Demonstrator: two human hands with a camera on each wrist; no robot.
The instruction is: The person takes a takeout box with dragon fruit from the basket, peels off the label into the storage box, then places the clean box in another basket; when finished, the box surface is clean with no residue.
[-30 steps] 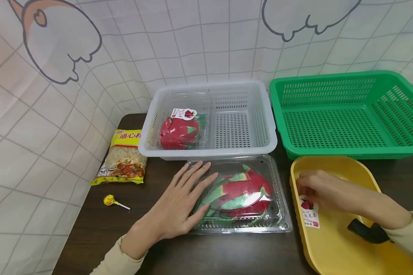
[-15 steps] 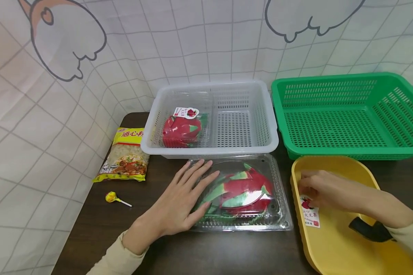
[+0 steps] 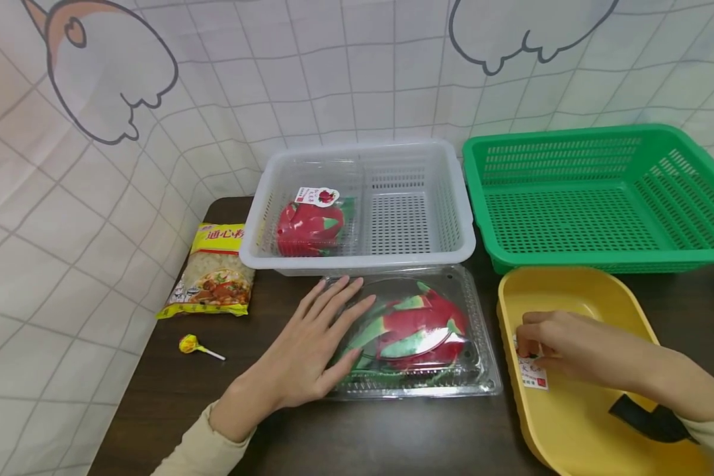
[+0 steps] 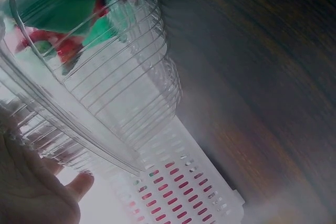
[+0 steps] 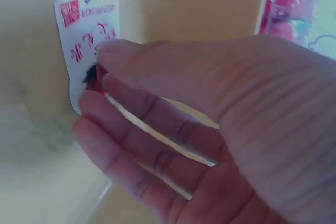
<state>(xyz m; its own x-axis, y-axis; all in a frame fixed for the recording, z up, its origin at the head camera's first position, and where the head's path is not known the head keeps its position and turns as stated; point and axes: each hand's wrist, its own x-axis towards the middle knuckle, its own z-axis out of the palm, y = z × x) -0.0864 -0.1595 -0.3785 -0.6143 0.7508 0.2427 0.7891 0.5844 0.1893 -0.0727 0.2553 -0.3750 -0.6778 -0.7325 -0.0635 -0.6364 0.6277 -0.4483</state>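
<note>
My left hand (image 3: 303, 350) rests with spread fingers on the left side of a clear plastic clamshell box (image 3: 488, 390). Inside the closed box lies a red and green dragon fruit (image 3: 419, 324), also visible through the ribbed plastic in the left wrist view. Inside the yellow basin (image 3: 577, 423), my right hand (image 3: 577, 347) has its fingers bent at a white label (image 3: 533, 377) with red print. The right wrist view shows thumb and fingertips pinching at the fruit picture on that label (image 5: 86, 19); the fingers cover part of it.
Behind the box stands a white basket (image 3: 357, 264) holding another clamshell with a dragon fruit (image 3: 309, 228) and label. A green basket (image 3: 571, 225) is at the back right. A macaroni bag (image 3: 214, 271) and a lollipop (image 3: 192, 344) lie left on the dark table (image 3: 363, 436).
My right hand has shifted slightly toward me over the label, covering more of its fruit picture. The left hand stays on the box. The view shifts slightly.
</note>
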